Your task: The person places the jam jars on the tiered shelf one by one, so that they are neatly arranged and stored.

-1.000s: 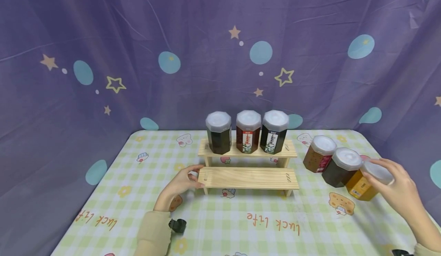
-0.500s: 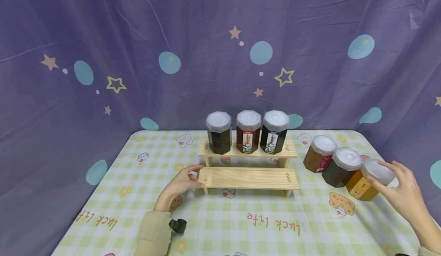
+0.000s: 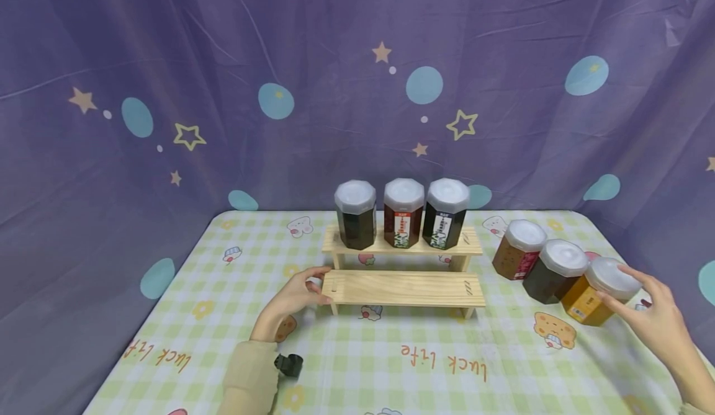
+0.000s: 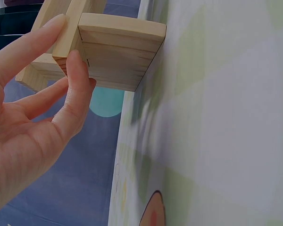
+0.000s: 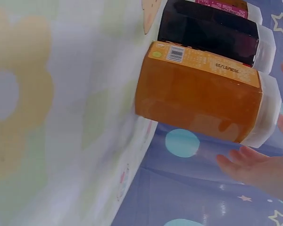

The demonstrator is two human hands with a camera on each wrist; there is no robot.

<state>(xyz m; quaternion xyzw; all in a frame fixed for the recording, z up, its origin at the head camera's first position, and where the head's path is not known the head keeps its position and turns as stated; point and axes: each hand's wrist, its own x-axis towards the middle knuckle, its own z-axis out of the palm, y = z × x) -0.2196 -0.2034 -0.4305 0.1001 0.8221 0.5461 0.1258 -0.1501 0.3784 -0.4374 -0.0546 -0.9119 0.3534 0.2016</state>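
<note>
Amber jar [image 5: 198,92], near right, is left standing as the right grip [image 3: 659,319] is eased back, spread and holding nothing, while the rack [image 3: 402,288] is pinched by the left grip [image 3: 293,294].

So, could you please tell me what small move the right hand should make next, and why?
I would probably draw the right hand straight back from the amber jar: the fingers look spread beside the lid, not wrapped round it, and the jar seems to stand unaided on the cloth. The dark jar is close beside it, so a sideways nudge might disturb both.
</note>
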